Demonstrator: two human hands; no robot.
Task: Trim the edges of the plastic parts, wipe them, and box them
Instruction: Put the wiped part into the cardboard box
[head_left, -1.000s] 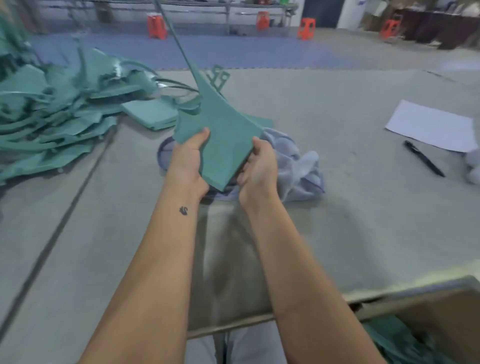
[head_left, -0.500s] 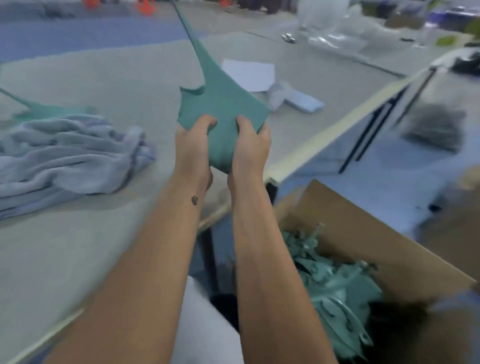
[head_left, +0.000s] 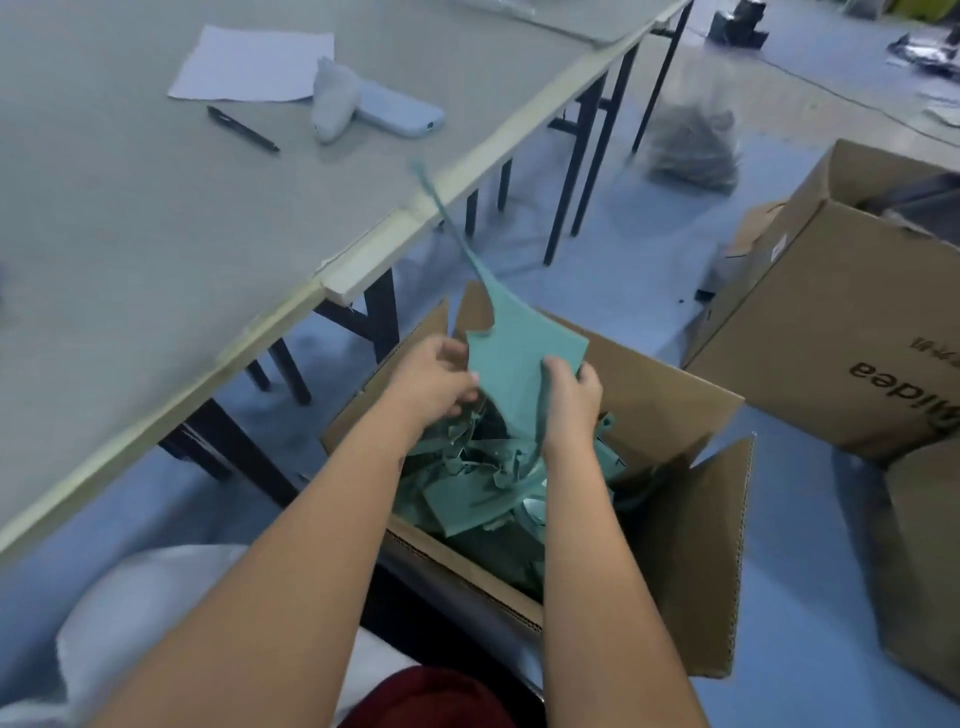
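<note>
Since the earlier frame the view has swung right and down, away from the table top to the floor beside it, and the green plastic part (head_left: 524, 364) has gone with both hands from above the table to just over the open cardboard box (head_left: 691, 525). Left hand (head_left: 434, 382) grips the part's left edge, fingers curled round it; right hand (head_left: 571, 400) pinches the right edge, thumb on the near face, fingers wrapped behind. Part is held upright w/ its broad end down betw. the hands and its long thin tail (head_left: 447, 218) pointing up and far-left, probably so the wide end enters the box first and the tail doesn't snag on the flaps. Box stands on the blue floor at the near right of the table (head_left: 156, 234), within reach of the seated person, and is already partly filled w/ a heap of green parts (head_left: 483, 483). Judged step: boxing, i.e. trim and wipe done for this piece. On the table, far left: sheet of paper (head_left: 249, 65), pen (head_left: 241, 129), pale-blue phone (head_left: 397, 110). A second cardboard box (head_left: 841, 322) stands to the far right.
</note>
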